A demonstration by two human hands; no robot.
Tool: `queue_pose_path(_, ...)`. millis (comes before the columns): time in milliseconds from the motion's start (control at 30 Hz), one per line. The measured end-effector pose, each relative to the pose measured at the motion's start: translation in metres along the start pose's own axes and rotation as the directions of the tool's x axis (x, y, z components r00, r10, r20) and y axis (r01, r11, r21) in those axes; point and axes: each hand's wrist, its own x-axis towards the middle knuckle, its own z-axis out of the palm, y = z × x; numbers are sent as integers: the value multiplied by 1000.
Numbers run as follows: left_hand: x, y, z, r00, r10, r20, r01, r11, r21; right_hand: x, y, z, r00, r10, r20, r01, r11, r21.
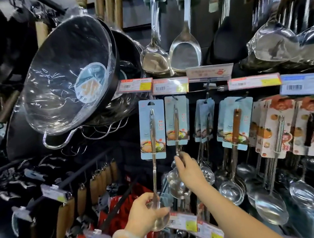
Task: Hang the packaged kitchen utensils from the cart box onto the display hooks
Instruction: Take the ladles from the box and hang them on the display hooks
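My left hand [147, 213] grips the bowl end of a steel ladle [154, 176] and holds it upright. Its light blue card [152, 129] is raised beside the hooks, just left of the hanging row. My right hand [188, 172] reaches up and touches the handle of the hanging ladles [176, 128] on the display hook [173, 97], fingers around the stems just below their cards. The cart box is out of view.
Plastic-wrapped black woks [69, 73] hang at the upper left. Steel spatulas [184, 50] hang above the price tag rail [170, 85]. More carded ladles and skimmers [233, 124] fill the hooks to the right. Wooden-handled utensils [94, 188] hang at the lower left.
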Motion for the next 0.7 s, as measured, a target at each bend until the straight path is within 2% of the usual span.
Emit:
queue_pose_path(33, 0, 1, 4, 1000, -1, -5, 1, 1000, 23, -5, -8, -3, 997, -71, -2, 70, 992, 105)
queue_pose_path(100, 1, 1, 11, 1000, 6, 5, -7, 998, 63, -13, -25, -7, 988, -137, 66, 109, 942, 318)
queue_pose_path(133, 1, 2, 16, 1000, 17, 4, -17, 998, 60, -13, -30, -7, 987, -137, 78, 96, 915, 391)
queue_pose_path(200, 3, 6, 23, 999, 45, 11, -45, 998, 53, -9, -35, -8, 993, -119, 15, 99, 882, 460)
queue_pose_path(267, 4, 10, 28, 997, 77, 22, -79, 994, 69, -5, -38, -14, 995, -83, -55, 100, 862, 497)
queue_pose_path(333, 6, 13, 30, 995, 92, 43, -96, 989, 113, -2, -38, -21, 993, -98, -64, 117, 857, 502)
queue_pose_path(467, 10, 14, 34, 995, 90, 39, -94, 987, 133, 3, -35, -28, 991, -136, -18, 130, 892, 433)
queue_pose_path(600, 15, 18, 40, 988, 155, 5, -153, 974, 166, 1, -25, -27, 995, -64, 74, 20, 871, 491)
queue_pose_path(700, 18, 24, 43, 984, 177, 20, -178, 975, 136, 3, -21, -25, 998, -41, 52, 9, 863, 505)
